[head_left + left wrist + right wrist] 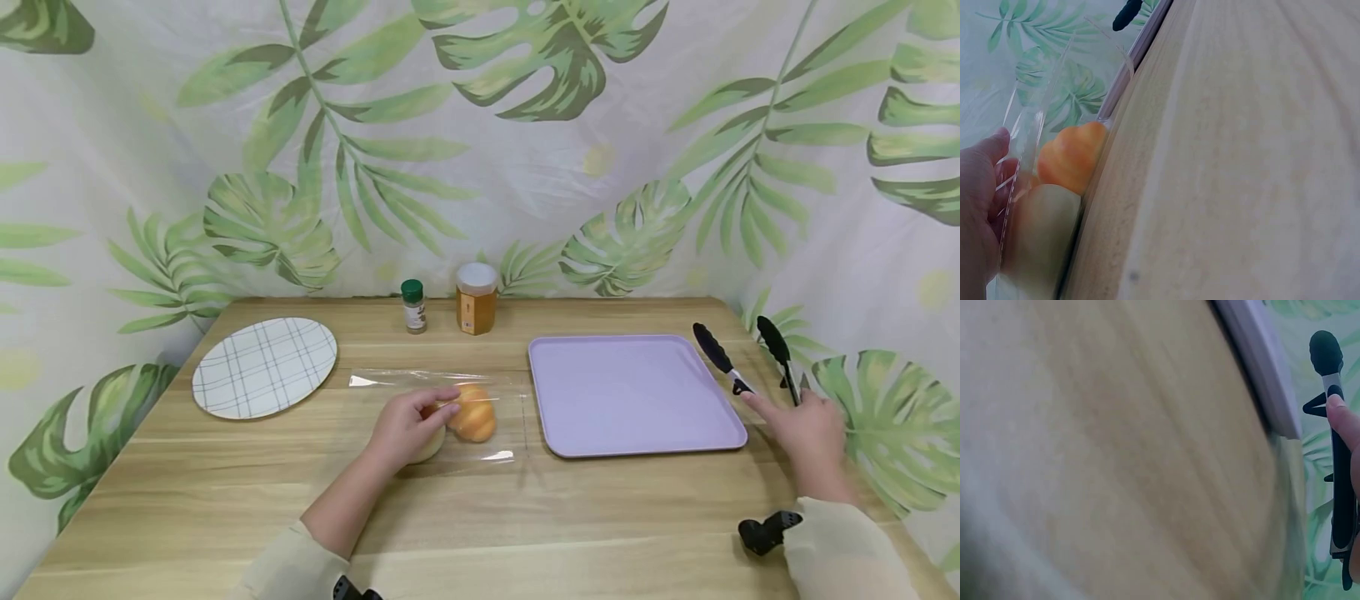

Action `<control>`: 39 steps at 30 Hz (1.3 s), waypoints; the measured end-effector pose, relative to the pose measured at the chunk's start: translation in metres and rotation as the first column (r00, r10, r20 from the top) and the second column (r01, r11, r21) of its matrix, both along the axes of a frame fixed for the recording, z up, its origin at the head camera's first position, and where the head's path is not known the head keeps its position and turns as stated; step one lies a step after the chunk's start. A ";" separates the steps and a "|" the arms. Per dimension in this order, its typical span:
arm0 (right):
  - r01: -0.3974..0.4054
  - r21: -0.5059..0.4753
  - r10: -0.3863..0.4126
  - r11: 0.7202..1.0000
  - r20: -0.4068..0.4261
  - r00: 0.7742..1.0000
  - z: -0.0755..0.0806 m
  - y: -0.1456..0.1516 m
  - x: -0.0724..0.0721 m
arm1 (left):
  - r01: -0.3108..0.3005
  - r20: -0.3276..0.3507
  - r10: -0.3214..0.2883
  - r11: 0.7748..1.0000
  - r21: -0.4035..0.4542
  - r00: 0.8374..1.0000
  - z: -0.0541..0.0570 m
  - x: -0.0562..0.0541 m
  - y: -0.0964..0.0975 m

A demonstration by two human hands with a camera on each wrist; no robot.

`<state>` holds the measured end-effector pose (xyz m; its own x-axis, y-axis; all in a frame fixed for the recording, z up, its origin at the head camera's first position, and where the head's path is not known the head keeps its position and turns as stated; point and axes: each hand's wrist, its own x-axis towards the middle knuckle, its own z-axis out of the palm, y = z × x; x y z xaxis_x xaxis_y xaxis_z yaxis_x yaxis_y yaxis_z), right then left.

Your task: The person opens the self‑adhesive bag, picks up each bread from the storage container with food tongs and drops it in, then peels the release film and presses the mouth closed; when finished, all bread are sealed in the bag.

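My left hand (408, 425) grips a clear plastic package (510, 429) at its upper side, thumb and fingers bent at the plastic. Inside lie an orange, ridged bread roll (474, 414) and a pale, rounded bun (429, 448), the bun partly hidden under the hand. From the left wrist, the bun (1044, 234) sits nearer than the orange roll (1072, 156). At the table's right side, my right hand (806, 429) holds kitchen tongs (783, 350) with black tips spread apart and pointing away. The right wrist view shows a thumb on the tongs' black handle (1341, 494).
A lilac tray (637, 396) lies between the package and the tongs. At the back left is an oval, checked white plate (266, 367). A green-capped spice bottle (414, 308) and a white-lidded honey jar (477, 302) stand near the back edge, before a leaf-print curtain (525, 183).
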<state>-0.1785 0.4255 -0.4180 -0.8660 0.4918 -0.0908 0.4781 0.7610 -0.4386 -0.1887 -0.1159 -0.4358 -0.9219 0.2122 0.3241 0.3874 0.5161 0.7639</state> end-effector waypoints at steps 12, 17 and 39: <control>0.003 -0.018 -0.002 1.000 0.048 0.999 -0.017 0.009 -0.006 | 0.000 0.015 0.000 1.000 -0.007 1.000 0.000 0.001 -0.001; -0.017 -0.014 0.018 1.000 0.057 0.998 -0.020 0.011 -0.006 | -0.003 0.012 0.003 1.000 -0.012 1.000 0.001 0.001 -0.001; -0.337 -0.068 0.259 0.939 -0.503 0.825 0.002 -0.136 0.008 | -0.103 0.098 0.103 0.995 -0.007 0.990 0.000 -0.005 0.004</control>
<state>-0.1702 0.2897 -0.4163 -0.9210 0.2169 0.3235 -0.0612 0.7396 -0.6702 -0.1937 -0.1120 -0.4362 -0.9662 0.1152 0.2307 0.2554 0.5511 0.7944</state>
